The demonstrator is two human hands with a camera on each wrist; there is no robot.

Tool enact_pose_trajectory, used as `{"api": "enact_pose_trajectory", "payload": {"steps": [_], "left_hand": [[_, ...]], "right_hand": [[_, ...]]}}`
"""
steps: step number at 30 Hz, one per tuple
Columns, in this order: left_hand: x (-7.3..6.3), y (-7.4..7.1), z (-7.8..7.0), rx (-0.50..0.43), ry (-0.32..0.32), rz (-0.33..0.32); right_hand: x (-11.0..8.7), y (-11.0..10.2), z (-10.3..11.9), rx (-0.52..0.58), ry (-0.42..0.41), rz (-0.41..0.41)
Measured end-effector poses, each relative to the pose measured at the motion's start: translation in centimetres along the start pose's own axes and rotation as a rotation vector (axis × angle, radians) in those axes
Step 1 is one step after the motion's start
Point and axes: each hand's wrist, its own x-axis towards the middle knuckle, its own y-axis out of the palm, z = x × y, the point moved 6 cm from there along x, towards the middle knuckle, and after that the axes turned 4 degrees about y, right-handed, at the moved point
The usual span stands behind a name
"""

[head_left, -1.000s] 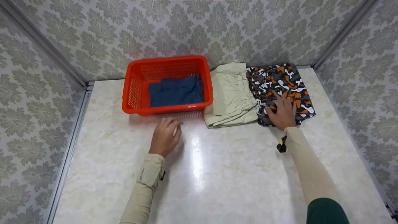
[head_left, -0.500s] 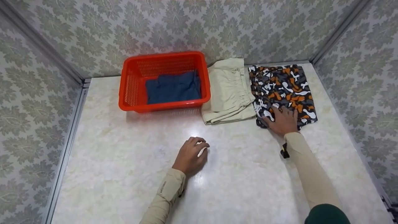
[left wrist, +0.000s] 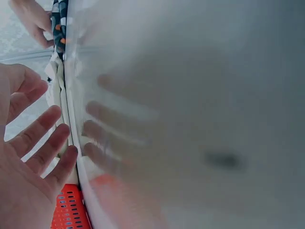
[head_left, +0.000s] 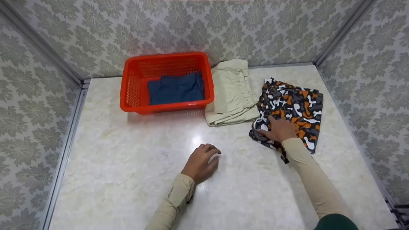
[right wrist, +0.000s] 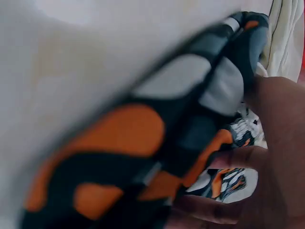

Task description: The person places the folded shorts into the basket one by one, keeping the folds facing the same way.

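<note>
Patterned garment point(right wrist: 119, 129) blurred, cut off in right wrist view

The bench point(head_left: 127, 179) has a pale, off-white top with faint yellowish marbling and a glossy finish. A bright patch of reflected light point(head_left: 196, 140) lies near the middle of the bench. The back wall point(head_left: 179, 25), directly behind the bench, and the left wall point(head_left: 19, 143) and right wall point(head_left: 367, 95), along its sides, bear matching covering: pale grey ground, repeated leafy motifs in grey-green. Grey corner posts point(head_left: 41, 44) rise at the bench's two rear corners. A grey trim rail point(head_left: 64, 159) follows the bench's left edge. Dark fittings point(head_left: 400, 211), too small to identify, sit beside its right edge, toward the near end.
</note>
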Motion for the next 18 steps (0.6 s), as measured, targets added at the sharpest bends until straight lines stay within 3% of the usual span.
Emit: {"api": "enact_pose_trajectory", "payload": {"steps": [4,8,13,16,18], "left_hand": [[0.2,0.3,-0.1,-0.039,-0.028,0.026],[0.6,0.5,0.5,-0.106,-0.103,0.048],[1.3,1.0,1.4,-0.429,-0.281,0.108],[1.4,1.0,2.0,-0.645,-0.425,0.094],[1.4,0.9,2.3,-0.718,-0.502,0.068]], "right_hand": [[-0.1,0.0,1.3,0.071,-0.042,0.096],[-0.3,0.0,2.8,0.117,-0.085,0.194],[-0.9,0.4,4.4,0.191,-0.126,0.319],[-1.2,0.8,5.1,0.264,-0.126,0.394],[-1.3,1.0,5.6,0.320,-0.136,0.421]]}}
